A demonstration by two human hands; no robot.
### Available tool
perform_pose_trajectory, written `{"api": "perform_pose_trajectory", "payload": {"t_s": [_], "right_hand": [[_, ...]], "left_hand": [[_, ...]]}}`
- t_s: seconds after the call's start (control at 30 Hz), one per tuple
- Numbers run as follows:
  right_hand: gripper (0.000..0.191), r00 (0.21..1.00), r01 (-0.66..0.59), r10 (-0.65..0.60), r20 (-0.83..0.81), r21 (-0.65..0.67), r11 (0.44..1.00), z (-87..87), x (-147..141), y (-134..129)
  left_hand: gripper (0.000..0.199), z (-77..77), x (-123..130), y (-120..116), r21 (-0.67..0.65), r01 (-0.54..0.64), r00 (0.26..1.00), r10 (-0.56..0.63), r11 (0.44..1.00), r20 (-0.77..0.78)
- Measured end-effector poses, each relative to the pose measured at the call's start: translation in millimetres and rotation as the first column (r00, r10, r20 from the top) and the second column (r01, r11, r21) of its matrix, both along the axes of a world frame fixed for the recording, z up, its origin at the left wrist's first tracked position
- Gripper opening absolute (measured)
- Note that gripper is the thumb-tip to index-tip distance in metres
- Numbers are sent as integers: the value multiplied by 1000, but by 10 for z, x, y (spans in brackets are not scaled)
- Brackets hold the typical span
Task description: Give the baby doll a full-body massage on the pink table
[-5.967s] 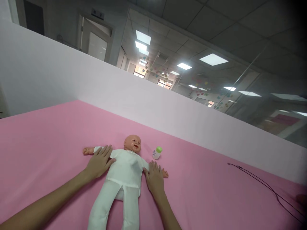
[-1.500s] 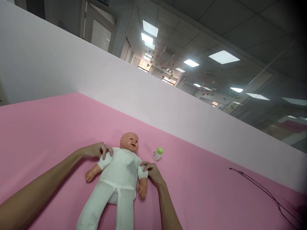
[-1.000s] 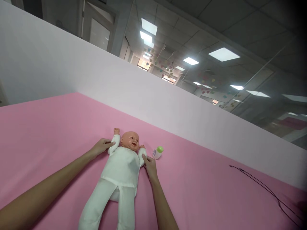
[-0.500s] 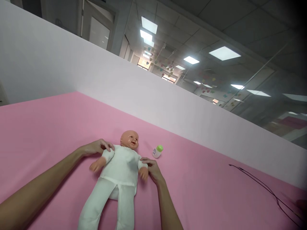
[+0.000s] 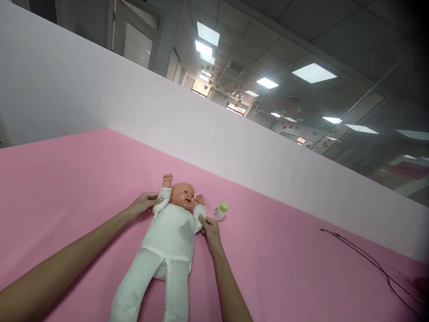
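Note:
On its back lies a baby doll [image 5: 169,232] in a white top and white trousers, its head toward the far wall. Both doll arms are raised beside the head, fists up. My left hand [image 5: 146,204] grips the doll's sleeved arm on the left, thumb on the cloth near the elbow. My right hand [image 5: 209,228] pinches the doll's other sleeve, on the right, between thumb and fingers. Just beyond my right hand lies a small white bottle [image 5: 219,213] with a green cap, tipped on the surface and apart from the hand.
The pink surface [image 5: 284,264] ends at a white partition wall [image 5: 187,129] along the back and left. A thin black cable [image 5: 365,257] trails across the right side. Beyond the wall are ceiling lights and a door.
The doll's two arms have swung from down beside its body to up beside its head. My hands have shifted along with them and hold the sleeves. The bottle has stayed put.

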State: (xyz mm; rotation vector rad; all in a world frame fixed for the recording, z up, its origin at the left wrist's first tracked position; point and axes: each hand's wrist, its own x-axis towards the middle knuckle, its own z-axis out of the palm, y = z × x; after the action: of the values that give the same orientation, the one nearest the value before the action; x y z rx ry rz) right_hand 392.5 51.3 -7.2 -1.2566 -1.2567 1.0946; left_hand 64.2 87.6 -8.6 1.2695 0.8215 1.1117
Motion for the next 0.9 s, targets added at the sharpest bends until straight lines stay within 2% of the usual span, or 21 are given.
{"api": "perform_pose_trajectory", "payload": {"t_s": [0.17,0.27,0.33,0.43,0.53,0.67,0.77,0.9], "right_hand": [[54,998,34,-32,49,-35,999,20,-54,2],[52,1000,25,-24,15,-22,999,22,-31,-9],[46,999,-25,24,-42,-16,1000,27,14,-27],[39,981,-148,144,-127,-21,989,38,114,-71],[36,962,-255,250,-108,-32,966,49,212,-106],[18,924,-382,382,-14,-4,924,67,259,-119],[20,938,-347,347,-21,5,938,83,223,-131],[31,973,-216,214,-84,-13,976,82,141,-128]], "left_hand": [[57,-122,98,88,-85,-168,972,151,982,-180],[54,-84,74,61,-70,-156,978,144,985,-148],[47,1,11,9,-46,-68,997,65,997,-51],[33,150,-147,-73,12,164,986,-164,986,4],[20,221,-303,-88,102,359,930,-346,928,-126],[9,185,-385,-21,169,481,862,-429,860,-271],[14,158,-361,-16,191,444,884,-393,876,-253],[27,156,-241,-74,146,247,965,-229,958,-130]]}}
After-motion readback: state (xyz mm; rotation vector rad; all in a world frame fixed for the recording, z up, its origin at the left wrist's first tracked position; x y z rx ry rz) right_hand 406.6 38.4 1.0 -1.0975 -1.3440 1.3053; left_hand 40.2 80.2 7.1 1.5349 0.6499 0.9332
